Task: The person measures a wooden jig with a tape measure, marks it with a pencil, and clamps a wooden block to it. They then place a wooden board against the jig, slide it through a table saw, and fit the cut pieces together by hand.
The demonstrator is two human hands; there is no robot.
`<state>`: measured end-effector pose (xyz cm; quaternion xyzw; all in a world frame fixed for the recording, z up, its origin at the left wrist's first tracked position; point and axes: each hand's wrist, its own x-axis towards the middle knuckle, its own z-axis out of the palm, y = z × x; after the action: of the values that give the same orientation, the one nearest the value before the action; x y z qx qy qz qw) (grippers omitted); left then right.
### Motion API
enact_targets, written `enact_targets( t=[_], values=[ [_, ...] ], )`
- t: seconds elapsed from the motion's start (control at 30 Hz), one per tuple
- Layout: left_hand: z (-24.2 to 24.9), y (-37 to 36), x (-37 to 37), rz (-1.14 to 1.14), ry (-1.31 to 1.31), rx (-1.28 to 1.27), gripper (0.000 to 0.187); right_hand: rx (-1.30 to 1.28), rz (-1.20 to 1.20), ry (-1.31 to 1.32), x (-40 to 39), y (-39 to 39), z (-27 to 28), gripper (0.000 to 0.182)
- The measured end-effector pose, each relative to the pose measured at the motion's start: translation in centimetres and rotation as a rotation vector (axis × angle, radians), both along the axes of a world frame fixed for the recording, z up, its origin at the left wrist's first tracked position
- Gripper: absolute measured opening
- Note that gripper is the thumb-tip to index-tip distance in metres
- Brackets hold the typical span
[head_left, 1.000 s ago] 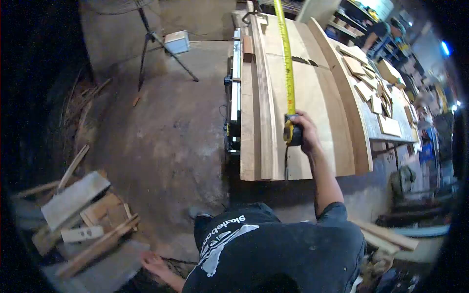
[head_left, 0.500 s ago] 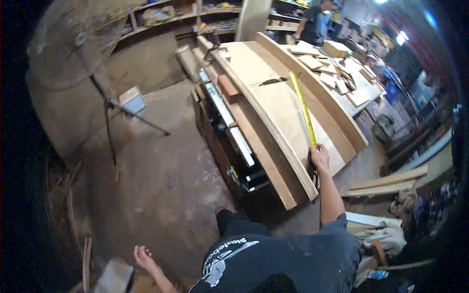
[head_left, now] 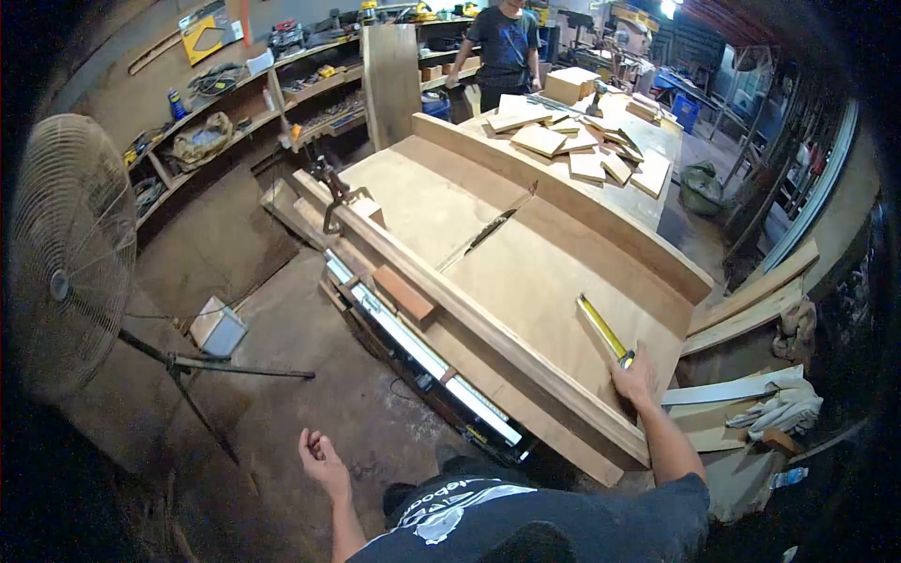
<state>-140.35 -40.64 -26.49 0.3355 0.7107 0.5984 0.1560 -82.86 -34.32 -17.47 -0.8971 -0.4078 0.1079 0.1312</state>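
Observation:
My right hand (head_left: 635,377) is closed around a tape measure (head_left: 627,358), over the near right end of a wooden crosscut sled (head_left: 394,174). A short length of its yellow blade (head_left: 601,325) points away over the plywood base. Farther along, a dark saw blade (head_left: 490,231) stands up through a slot in the base. My left hand (head_left: 324,460) hangs over the floor at the left, fingers loosely bent, holding nothing. A clamp (head_left: 340,199) grips the sled's near fence at the far left, beside a small wood block (head_left: 368,210).
A large fan (head_left: 70,253) on a tripod stands at left, near a white container (head_left: 219,327). Cut wood pieces (head_left: 582,155) lie on the table behind the sled. Another person (head_left: 507,47) stands at the back. Boards (head_left: 751,305) and a cloth (head_left: 784,408) are at right.
The tape's extended blade looks much shorter, and my right hand is lower in view. My left hand has risen slightly. The view has shifted, showing more shelving and the other person.

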Motion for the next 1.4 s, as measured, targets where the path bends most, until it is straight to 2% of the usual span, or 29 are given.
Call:
enact_targets(
  t=[0.2,0.33,0.43,0.5,0.57,0.6,0.67,0.73,0.83,0.93,1.03,1.13,1.27,1.4],
  values=[
    [4.7,12.7,1.7,-0.212,0.049,0.042,0.043,-0.076,0.046,-0.061,-0.8,0.3,-0.4,0.099],
    [6.9,21.1,3.1,-0.395,0.285,0.179,0.041,-0.074,0.020,-0.001,-0.3,-0.1,-1.3,0.101],
    [8.2,27.7,3.3,-0.492,0.445,0.320,0.041,-0.207,-0.045,0.087,-1.9,0.4,1.2,0.101],
    [10.0,32.2,4.1,-0.601,0.627,0.481,0.040,-0.180,-0.089,0.045,-4.3,0.8,2.8,0.096],
    [8.9,36.8,4.2,-0.699,0.491,0.486,0.040,-0.082,-0.215,-0.070,-7.1,1.2,4.3,0.087],
    [9.5,39.0,4.2,-0.739,0.585,0.544,0.041,-0.070,-0.231,-0.073,-8.8,1.8,3.5,0.087],
    [9.2,42.7,4.4,-0.784,0.665,0.597,0.042,0.401,-0.247,-0.175,-13.7,1.7,1.3,0.068],
    [7.6,46.3,4.8,-0.938,0.683,0.648,0.043,0.442,-0.152,-0.228,-19.3,3.4,0.7,0.051],
    [8.8,48.6,5.9,-0.997,0.817,0.635,0.042,0.512,-0.120,-0.248,-24.0,6.9,1.4,0.045],
    [8.9,48.7,6.0,-1.054,0.811,0.565,0.035,0.500,-0.184,-0.399,-24.1,7.9,-0.1,0.035],
    [8.8,49.1,6.3,-1.046,0.773,0.495,0.030,0.603,-0.187,-0.447,-23.0,7.2,-3.3,0.033],
    [9.0,49.2,6.4,-1.053,0.790,0.479,0.029,0.528,-0.141,-0.529,-24.3,9.8,2.4,0.029],
    [10.1,50.4,8.2,-1.050,0.805,0.461,0.029,0.590,-0.138,-0.518,-22.9,11.8,3.0,0.029],
    [10.1,52.4,11.6,-1.018,0.779,0.489,0.029,0.508,-0.116,-0.499,-19.9,13.0,2.9,0.029]
  ],
)
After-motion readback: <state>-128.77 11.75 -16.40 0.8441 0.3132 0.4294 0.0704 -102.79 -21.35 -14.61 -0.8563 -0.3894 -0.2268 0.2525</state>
